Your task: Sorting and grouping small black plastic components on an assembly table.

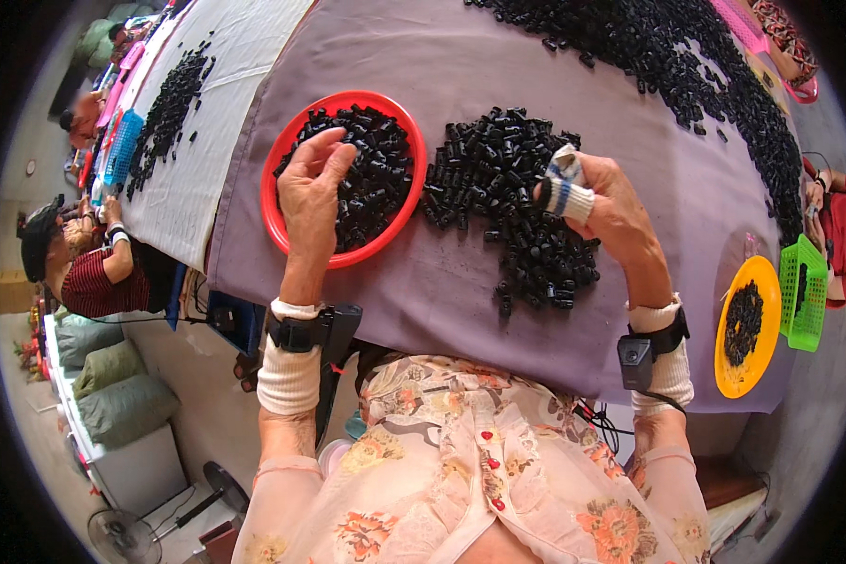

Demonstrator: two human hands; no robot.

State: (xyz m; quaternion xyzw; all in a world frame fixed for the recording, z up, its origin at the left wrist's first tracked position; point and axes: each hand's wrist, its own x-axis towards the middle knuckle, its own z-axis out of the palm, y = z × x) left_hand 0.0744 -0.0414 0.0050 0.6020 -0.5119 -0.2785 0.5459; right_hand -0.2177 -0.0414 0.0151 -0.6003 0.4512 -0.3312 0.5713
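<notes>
Left grip (pixel 310 195) hovers over the red bowl (pixel 419 174) of black pieces (pixel 376 193), fingers loosely curled — can't tell if they hold anything. Right grip (pixel 613 202), fingers wrapped and bent, hangs at the right of the loose pile (pixel 498 169) on the table (pixel 395 56) — its contents can't be told either.

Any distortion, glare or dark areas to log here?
Head view: fisheye distortion bends edges of the purple tablecloth; black vignetting surrounds the image; small glints show on the black pieces; the striped-shirt co-worker at left looks small and tilted.
</notes>
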